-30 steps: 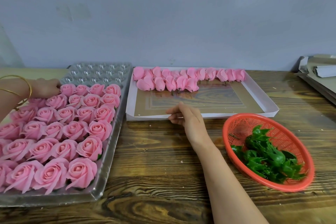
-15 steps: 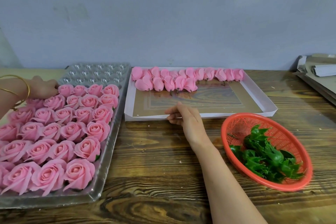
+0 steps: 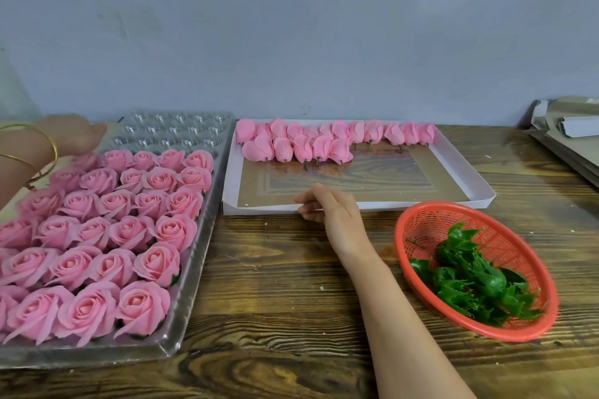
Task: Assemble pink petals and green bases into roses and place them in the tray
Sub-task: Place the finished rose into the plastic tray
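Observation:
A clear plastic tray on the left holds several finished pink roses; its far rows of cups are empty. My left hand, blurred, hovers just over the back-left rose; its fingers are not clear. A white cardboard box in the middle holds several pink petal buds along its far side. My right hand pinches the box's front edge, thumb on top. A red basket at the right holds several green bases.
The things lie on a wooden table against a grey wall. A pile of flattened cardboard lies at the far right edge. Bare wood shows between the rose tray and the basket.
My left hand has lifted a little off the back-left rose and is now blurred. My right hand stays on the front edge of the white box.

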A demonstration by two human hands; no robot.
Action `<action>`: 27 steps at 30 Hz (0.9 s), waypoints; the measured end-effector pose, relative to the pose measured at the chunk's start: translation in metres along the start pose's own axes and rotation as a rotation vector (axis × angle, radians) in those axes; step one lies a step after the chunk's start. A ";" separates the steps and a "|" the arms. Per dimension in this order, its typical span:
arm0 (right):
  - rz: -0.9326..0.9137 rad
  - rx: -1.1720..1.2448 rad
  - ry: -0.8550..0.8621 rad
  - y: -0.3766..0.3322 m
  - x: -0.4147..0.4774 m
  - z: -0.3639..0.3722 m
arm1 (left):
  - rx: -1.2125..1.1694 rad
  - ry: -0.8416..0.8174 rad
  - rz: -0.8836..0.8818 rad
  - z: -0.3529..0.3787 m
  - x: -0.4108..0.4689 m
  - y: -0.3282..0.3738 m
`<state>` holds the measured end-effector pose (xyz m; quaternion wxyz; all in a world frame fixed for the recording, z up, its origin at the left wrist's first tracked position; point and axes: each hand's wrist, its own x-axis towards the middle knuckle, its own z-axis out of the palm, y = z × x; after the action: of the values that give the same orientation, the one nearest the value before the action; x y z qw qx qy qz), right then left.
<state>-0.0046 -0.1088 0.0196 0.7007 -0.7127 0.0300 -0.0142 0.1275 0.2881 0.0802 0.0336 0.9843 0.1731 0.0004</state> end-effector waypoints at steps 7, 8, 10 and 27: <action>-0.010 -0.013 -0.011 0.001 0.000 -0.001 | -0.271 0.500 0.195 -0.064 -0.057 0.080; -0.014 -0.016 -0.012 0.001 0.000 -0.001 | -0.341 0.548 0.225 -0.072 -0.067 0.095; -0.015 -0.017 -0.010 0.001 0.000 -0.001 | -0.468 0.608 0.274 -0.086 -0.085 0.123; -0.040 0.053 0.018 0.005 0.003 0.000 | -1.180 0.294 0.332 0.008 -0.198 0.234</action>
<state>-0.0016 -0.1088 0.0148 0.7186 -0.6942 0.0214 -0.0354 0.0209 0.0009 0.0897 0.5464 0.8034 -0.0085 0.2364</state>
